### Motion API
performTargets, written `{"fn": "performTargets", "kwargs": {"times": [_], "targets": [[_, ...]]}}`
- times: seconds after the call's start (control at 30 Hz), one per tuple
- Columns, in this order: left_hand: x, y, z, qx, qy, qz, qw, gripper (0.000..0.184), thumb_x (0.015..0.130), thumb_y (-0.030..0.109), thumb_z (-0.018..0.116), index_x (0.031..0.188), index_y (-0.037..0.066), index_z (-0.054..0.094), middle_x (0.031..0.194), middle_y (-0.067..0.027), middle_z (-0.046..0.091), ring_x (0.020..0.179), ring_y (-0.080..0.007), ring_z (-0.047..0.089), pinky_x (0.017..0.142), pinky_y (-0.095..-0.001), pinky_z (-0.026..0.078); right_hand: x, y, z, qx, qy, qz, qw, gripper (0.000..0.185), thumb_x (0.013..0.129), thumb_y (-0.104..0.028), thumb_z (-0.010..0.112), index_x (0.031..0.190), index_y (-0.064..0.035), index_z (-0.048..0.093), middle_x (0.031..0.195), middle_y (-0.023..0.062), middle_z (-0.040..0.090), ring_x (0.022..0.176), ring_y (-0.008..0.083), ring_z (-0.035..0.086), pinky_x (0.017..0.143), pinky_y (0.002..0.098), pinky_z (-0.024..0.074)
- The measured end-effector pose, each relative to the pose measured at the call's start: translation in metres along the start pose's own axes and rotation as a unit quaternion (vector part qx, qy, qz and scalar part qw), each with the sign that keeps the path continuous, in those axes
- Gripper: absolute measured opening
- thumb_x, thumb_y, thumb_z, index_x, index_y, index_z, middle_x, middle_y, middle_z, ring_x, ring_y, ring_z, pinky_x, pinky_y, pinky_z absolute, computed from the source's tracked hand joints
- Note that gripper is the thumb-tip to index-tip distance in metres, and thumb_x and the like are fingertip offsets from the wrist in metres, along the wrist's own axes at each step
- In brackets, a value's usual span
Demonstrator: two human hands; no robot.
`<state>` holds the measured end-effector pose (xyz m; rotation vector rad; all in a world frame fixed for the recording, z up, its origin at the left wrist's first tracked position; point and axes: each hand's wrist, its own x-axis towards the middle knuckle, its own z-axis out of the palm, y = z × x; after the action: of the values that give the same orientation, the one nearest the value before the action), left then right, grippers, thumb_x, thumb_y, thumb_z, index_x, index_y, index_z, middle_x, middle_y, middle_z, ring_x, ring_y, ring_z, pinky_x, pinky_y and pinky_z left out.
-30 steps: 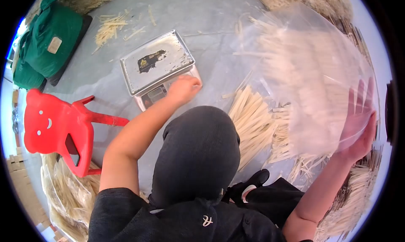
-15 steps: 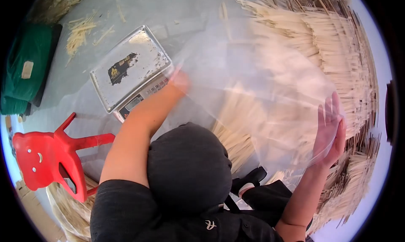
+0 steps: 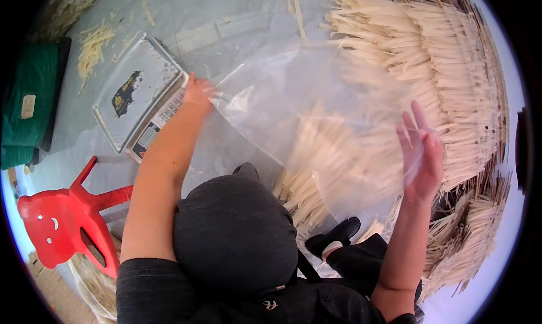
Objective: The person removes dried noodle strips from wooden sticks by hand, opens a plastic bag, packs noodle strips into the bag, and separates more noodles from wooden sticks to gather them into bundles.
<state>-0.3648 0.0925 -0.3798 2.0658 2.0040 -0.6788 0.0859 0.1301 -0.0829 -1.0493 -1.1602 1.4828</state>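
A large clear plastic bag is stretched out in the air between my two hands. My left hand is closed on the bag's gathered end, beside the key panel of a metal-topped scale. At the bag's opposite edge, my right hand pinches the film between thumb and forefinger, its other fingers spread and partly behind the plastic. Through the film I see a pile of pale dried strips. Nothing lies on the scale's pan, whose surface is worn with a dark patch.
Stacked bundles of pale strips rise along the right. A red plastic stool with a smiling face stands at lower left, near a green wrapped bundle. Loose strips are scattered on the grey floor.
My left hand has moved left with its end of the bag, and the bag is pulled more taut. My right hand has shifted slightly left and now pinches the edge. The view has shifted a little.
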Motion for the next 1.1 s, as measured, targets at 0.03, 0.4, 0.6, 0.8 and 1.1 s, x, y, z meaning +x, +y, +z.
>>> {"fn": "performTargets", "kwargs": {"times": [0.03,0.4,0.6,0.8,1.1], "targets": [[-0.008,-0.008,-0.006,0.000,-0.001,0.001,1.000,0.032,0.091,0.024,0.048,0.118,0.020,0.065,0.128,-0.0044,0.056,0.128,-0.0253,0.046,0.119,-0.0509,0.011,-0.001,0.007,0.004,0.000,0.001,0.001,1.000,0.019,0.092,-0.022,0.058,0.094,-0.0045,0.065,0.147,0.0261,0.037,0.133,0.0384,0.041,0.110,0.0504,0.0305],[-0.035,-0.016,0.051,-0.291,0.137,-0.142,0.936,0.037,0.090,0.024,0.060,0.124,0.010,0.057,0.116,-0.0154,0.062,0.109,-0.0311,0.061,0.096,-0.0492,0.046,-0.007,0.075,0.013,0.071,-0.031,0.171,0.982,0.021,0.094,-0.016,0.058,0.106,-0.0015,0.067,0.137,0.0214,0.051,0.122,0.0307,0.055,0.102,0.0408,0.0439],[-0.020,0.085,-0.006,-0.780,-0.057,-0.355,0.512,0.066,0.089,0.024,0.068,0.140,0.011,0.029,0.097,-0.0138,0.065,0.082,-0.0213,0.066,0.071,-0.0368,0.056,0.001,0.089,0.018,0.053,-0.015,0.199,0.979,0.037,0.094,-0.012,0.056,0.130,-0.0031,0.051,0.116,0.0196,0.065,0.107,0.0261,0.064,0.097,0.0365,0.0475],[0.016,0.108,0.046,-0.878,0.001,-0.306,0.368,0.057,0.086,0.019,0.071,0.135,0.014,0.041,0.090,-0.0022,0.063,0.074,-0.0113,0.060,0.070,-0.0311,0.054,0.008,0.086,0.027,0.025,-0.022,0.172,0.985,0.061,0.092,-0.004,0.050,0.149,-0.0077,0.028,0.096,0.0170,0.070,0.095,0.0261,0.068,0.093,0.0395,0.0506],[0.020,0.097,0.043,-0.846,-0.049,-0.327,0.417,0.015,0.088,0.019,0.069,0.100,0.012,0.062,0.078,0.0040,0.057,0.068,-0.0069,0.054,0.063,-0.0265,0.052,0.003,0.091,0.019,-0.004,-0.031,0.201,0.979,0.062,0.092,-0.005,0.052,0.149,-0.0084,0.029,0.093,0.0131,0.070,0.091,0.0210,0.066,0.089,0.0349,0.0503]]}}
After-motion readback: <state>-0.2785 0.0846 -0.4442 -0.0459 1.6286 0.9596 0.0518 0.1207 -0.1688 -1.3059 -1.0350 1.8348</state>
